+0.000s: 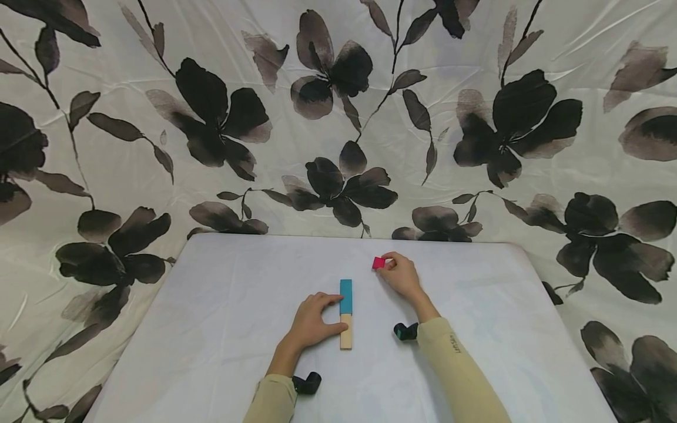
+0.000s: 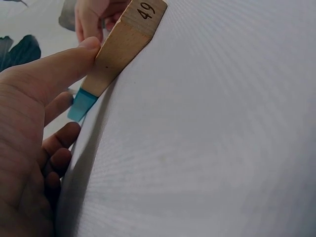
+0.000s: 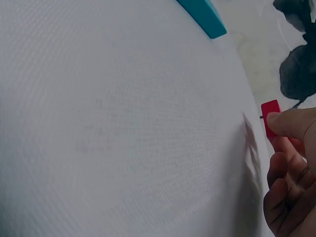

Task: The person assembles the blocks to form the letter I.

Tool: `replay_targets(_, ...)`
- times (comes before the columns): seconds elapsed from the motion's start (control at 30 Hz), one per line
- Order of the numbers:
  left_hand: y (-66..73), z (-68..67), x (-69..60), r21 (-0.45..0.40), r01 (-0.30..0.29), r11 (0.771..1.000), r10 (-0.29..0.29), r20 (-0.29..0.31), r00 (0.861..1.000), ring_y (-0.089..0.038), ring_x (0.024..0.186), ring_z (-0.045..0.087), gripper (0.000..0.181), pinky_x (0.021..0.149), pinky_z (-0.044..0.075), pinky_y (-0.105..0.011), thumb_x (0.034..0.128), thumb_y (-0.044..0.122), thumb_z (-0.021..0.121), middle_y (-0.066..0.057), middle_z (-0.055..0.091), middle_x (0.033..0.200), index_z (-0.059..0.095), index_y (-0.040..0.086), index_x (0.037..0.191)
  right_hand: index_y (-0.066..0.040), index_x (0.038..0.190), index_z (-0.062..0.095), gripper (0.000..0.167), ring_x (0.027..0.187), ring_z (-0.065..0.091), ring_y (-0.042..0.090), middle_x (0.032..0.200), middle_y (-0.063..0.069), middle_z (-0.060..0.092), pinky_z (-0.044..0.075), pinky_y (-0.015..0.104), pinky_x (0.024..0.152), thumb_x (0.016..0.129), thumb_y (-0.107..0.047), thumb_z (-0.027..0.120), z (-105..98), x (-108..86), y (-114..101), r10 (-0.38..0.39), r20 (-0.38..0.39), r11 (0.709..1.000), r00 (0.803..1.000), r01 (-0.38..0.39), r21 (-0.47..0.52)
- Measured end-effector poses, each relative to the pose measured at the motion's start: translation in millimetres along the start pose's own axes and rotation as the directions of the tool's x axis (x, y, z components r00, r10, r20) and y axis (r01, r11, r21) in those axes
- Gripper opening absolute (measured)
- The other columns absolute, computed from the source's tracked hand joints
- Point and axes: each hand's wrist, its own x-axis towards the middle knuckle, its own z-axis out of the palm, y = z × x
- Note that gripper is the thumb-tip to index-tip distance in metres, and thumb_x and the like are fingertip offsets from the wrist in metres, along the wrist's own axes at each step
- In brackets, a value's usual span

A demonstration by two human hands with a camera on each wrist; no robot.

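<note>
Near the table's middle, a blue block [image 1: 346, 298] and a plain wooden block [image 1: 346, 341] lie end to end in one straight line. My left hand [image 1: 311, 320] is along their left side, its index finger touching the blue one and its thumb the wooden one. In the left wrist view, the wooden block [image 2: 118, 57] shows "49" on its end face. Farther off to the right, my right hand [image 1: 404, 276] pinches a small red block [image 1: 378, 262] between thumb and fingers. The right wrist view shows this red block [image 3: 269, 113] held above the table, apart from the blue block [image 3: 205, 17].
A white cloth covers the table [image 1: 222, 294]. Behind it hangs a floral curtain [image 1: 423, 35], close to the table's far edge. Dark wrist devices stick out beside the left sleeve [image 1: 272, 396] and the right sleeve [image 1: 449, 352].
</note>
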Motion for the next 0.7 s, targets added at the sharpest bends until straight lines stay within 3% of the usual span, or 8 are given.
replay_targets(0.13, -0.1, 0.5, 0.3, 0.005, 0.017, 1.0, -0.017, 0.003, 1.0, -0.017, 0.103, 0.053, 0.066, 0.089, 0.041, -0.041, 0.0728, 0.055, 0.079, 0.005, 0.059, 0.108, 0.063, 0.024, 0.129, -0.007, 0.112, 0.066, 0.031, 0.073, 0.051, 0.019, 0.076, 0.002, 0.058, 0.041, 0.034, 0.068, 0.084, -0.016, 0.075, 7, -0.7, -3, -0.013, 0.008, 1.0, 1.0, 0.013, -0.006)
replay_targets(0.37, -2.0, 1.4, 1.7, 0.006, 0.01, 1.0, -0.01, -0.004, 1.0, -0.011, 0.081, 0.045, 0.064, 0.074, 0.039, -0.032, 0.0715, 0.052, 0.081, 0.01, 0.053, 0.089, 0.065, 0.022, 0.126, -0.007, 0.112, 0.067, 0.03, 0.072, 0.052, 0.018, 0.076, 0.001, 0.057, 0.043, 0.033, 0.067, 0.084, -0.015, 0.075, 18, -3.8, -8, -0.055, 0.033, 0.999, 0.998, 0.055, 0.0)
replay_targets(0.7, -2.1, 1.0, 1.8, -0.013, -0.02, 1.0, 0.019, -0.025, 1.0, -0.01, 0.079, 0.045, 0.065, 0.072, 0.038, -0.031, 0.0705, 0.055, 0.081, 0.011, 0.053, 0.087, 0.067, 0.021, 0.124, -0.008, 0.111, 0.067, 0.029, 0.07, 0.053, 0.016, 0.075, 0.0, 0.057, 0.044, 0.032, 0.067, 0.084, -0.012, 0.076, 31, -4.7, -16, -0.098, 0.061, 0.995, 0.993, 0.097, 0.019)
